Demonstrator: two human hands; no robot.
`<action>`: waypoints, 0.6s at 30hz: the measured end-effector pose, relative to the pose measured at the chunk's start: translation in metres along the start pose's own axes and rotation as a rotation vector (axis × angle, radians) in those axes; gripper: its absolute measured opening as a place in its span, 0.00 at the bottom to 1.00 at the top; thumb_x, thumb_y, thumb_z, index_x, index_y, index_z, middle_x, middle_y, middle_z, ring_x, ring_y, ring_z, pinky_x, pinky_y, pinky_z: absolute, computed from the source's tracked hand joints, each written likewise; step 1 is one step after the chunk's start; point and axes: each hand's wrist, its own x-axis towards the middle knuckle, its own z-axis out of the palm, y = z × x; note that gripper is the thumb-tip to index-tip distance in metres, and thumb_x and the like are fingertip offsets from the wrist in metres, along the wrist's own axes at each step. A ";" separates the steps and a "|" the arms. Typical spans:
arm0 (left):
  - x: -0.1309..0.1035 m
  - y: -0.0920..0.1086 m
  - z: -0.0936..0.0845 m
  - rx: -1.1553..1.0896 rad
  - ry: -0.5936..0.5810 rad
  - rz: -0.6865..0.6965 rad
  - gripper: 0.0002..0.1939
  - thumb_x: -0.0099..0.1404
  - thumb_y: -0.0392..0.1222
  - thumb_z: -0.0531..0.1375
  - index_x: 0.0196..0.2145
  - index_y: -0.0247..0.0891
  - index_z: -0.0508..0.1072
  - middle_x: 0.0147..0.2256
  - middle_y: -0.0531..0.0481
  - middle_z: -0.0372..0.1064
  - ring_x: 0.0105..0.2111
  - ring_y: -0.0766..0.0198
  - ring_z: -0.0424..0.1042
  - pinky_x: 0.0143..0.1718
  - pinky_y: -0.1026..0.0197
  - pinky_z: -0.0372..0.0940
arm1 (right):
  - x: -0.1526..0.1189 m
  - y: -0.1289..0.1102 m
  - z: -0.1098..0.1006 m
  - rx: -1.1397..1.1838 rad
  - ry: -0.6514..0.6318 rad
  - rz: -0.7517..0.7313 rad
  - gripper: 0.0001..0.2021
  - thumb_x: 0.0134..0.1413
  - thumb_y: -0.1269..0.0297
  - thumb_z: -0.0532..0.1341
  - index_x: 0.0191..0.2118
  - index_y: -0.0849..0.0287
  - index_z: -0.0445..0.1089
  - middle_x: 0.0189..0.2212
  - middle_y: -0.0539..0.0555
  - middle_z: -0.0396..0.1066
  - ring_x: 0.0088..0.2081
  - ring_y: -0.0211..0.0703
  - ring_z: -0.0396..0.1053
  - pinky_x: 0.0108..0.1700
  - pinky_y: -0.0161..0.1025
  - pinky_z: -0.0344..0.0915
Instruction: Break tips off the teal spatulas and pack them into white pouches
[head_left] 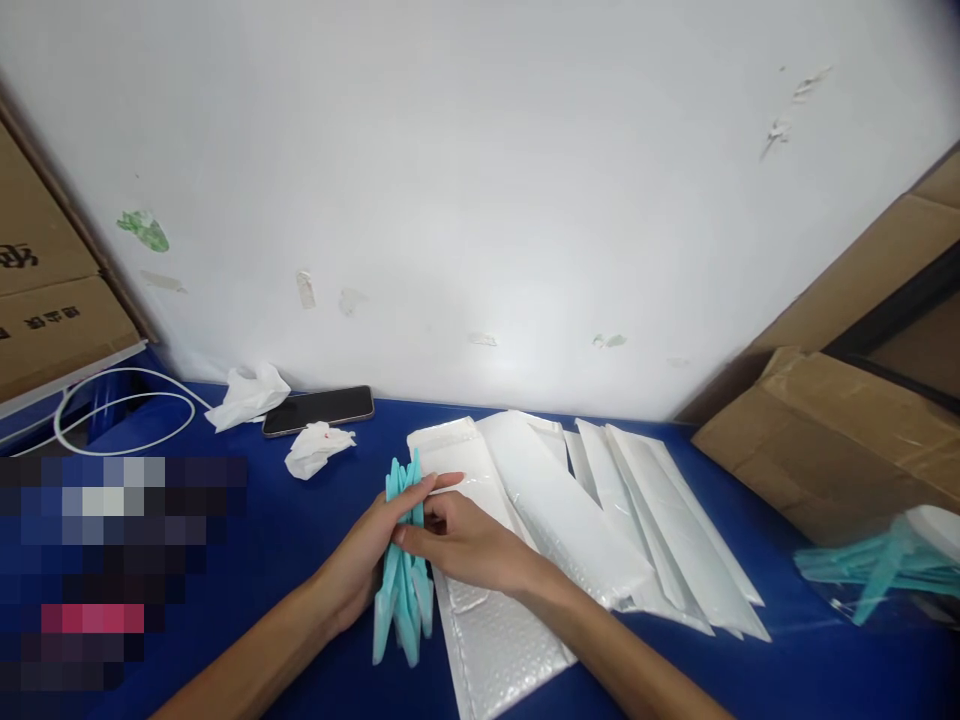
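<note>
A bundle of slim turquoise plastic sticks [405, 600] stands nearly upright near the front middle, with pale, flared, translucent lower ends. My left hand [379, 535] is closed round the bundle from the left, its thumb lying across the front. From the right, my right hand [465, 540] is closed against the same sticks, with its thumb and curled fingers at their middle. The hands touch each other, and the inner fingertips are partly hidden. Below and behind my right hand lies a white bubble mailer [510, 665].
More white mailers [667, 520] lie fanned out to the right on the blue table [300, 580]. A transparent container [885, 570] of turquoise sticks sits far right beside cardboard boxes [795, 440]. A phone [319, 410], crumpled tissue [319, 450] and white cable [120, 400] lie back left.
</note>
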 end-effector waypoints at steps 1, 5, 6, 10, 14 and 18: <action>0.000 0.001 0.000 0.008 -0.007 -0.018 0.25 0.64 0.58 0.61 0.55 0.46 0.75 0.55 0.49 0.73 0.59 0.51 0.66 0.55 0.59 0.64 | 0.000 -0.001 0.001 0.014 -0.009 -0.003 0.14 0.59 0.61 0.58 0.24 0.57 0.57 0.19 0.44 0.51 0.23 0.34 0.51 0.25 0.35 0.46; -0.001 0.003 -0.001 -0.007 -0.036 0.005 0.25 0.65 0.57 0.61 0.56 0.44 0.74 0.49 0.48 0.76 0.59 0.54 0.66 0.52 0.63 0.65 | -0.002 -0.001 0.004 0.055 -0.030 -0.027 0.08 0.59 0.67 0.56 0.28 0.57 0.59 0.19 0.43 0.52 0.21 0.33 0.52 0.22 0.33 0.47; -0.002 0.003 -0.001 -0.039 -0.045 0.026 0.26 0.65 0.58 0.60 0.56 0.43 0.73 0.46 0.47 0.77 0.57 0.53 0.68 0.51 0.63 0.65 | -0.002 0.000 0.005 0.063 -0.035 -0.030 0.07 0.59 0.68 0.56 0.29 0.57 0.60 0.20 0.43 0.53 0.21 0.32 0.53 0.22 0.32 0.48; -0.003 0.004 -0.006 -0.175 -0.174 -0.015 0.40 0.64 0.70 0.50 0.63 0.38 0.65 0.32 0.44 0.76 0.33 0.45 0.77 0.36 0.47 0.72 | 0.000 0.006 0.006 0.104 -0.097 -0.003 0.07 0.62 0.65 0.54 0.32 0.57 0.59 0.18 0.44 0.61 0.19 0.34 0.61 0.21 0.31 0.58; 0.002 0.002 -0.007 -0.291 -0.254 -0.014 0.40 0.65 0.69 0.48 0.66 0.42 0.58 0.37 0.43 0.77 0.27 0.46 0.77 0.30 0.45 0.71 | -0.003 0.005 -0.003 0.155 -0.102 0.025 0.09 0.66 0.58 0.52 0.34 0.56 0.60 0.19 0.45 0.65 0.19 0.35 0.63 0.20 0.32 0.62; 0.008 -0.002 -0.003 -0.254 -0.107 0.105 0.33 0.66 0.54 0.60 0.64 0.38 0.61 0.43 0.41 0.77 0.37 0.52 0.78 0.39 0.54 0.70 | -0.014 -0.016 -0.032 0.277 0.077 0.025 0.13 0.65 0.52 0.54 0.35 0.56 0.64 0.24 0.47 0.66 0.22 0.35 0.64 0.23 0.33 0.62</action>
